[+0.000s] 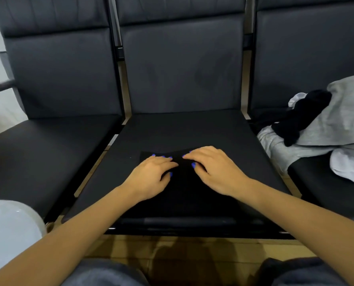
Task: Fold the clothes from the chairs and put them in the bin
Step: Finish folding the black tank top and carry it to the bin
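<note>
Middle chair seat (192,129) | black garment (184,188) (flat) | left hand (151,178), right hand (217,172) pressing, fingers loosely bent

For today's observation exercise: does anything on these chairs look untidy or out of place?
Yes. On the right chair seat a heap of unfolded clothes lies crumpled, a black piece slung across the grey ones. The black garment on the middle seat lies flat under the left hand and right hand.

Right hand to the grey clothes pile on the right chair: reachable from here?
Probably yes. The right hand rests on the black garment on the middle seat, and the grey clothes pile lies on the next seat with nothing between them.
</note>
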`<state>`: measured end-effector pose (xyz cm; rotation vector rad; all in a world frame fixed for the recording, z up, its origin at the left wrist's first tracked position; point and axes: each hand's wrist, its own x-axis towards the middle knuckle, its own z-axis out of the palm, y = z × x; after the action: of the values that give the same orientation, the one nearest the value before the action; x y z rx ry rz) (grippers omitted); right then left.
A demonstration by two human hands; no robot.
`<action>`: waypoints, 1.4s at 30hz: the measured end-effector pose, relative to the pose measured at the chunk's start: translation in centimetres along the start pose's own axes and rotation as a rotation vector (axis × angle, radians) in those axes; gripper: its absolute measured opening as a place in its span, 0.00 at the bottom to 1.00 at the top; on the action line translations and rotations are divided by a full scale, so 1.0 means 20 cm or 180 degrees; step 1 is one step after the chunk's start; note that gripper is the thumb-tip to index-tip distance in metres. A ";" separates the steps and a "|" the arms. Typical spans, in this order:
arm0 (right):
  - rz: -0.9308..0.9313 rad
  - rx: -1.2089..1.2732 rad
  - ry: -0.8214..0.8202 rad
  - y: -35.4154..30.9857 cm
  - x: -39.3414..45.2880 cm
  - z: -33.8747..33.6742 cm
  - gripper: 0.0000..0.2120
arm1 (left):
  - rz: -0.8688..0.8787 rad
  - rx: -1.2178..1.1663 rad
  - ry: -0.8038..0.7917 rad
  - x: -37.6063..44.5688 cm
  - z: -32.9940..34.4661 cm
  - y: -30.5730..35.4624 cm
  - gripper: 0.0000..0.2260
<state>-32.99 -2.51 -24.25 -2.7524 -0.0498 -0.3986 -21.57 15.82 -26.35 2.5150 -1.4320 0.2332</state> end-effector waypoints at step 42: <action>0.2570 0.5274 -0.0821 -0.19 -0.07 -0.22 0.12 | -0.2598 -0.2640 -0.0496 -0.10 -0.15 -0.08 0.12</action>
<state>-35.83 -0.53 -19.30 -1.0019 0.4373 0.2083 -21.15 19.07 -24.25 2.1557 -0.2905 -0.5842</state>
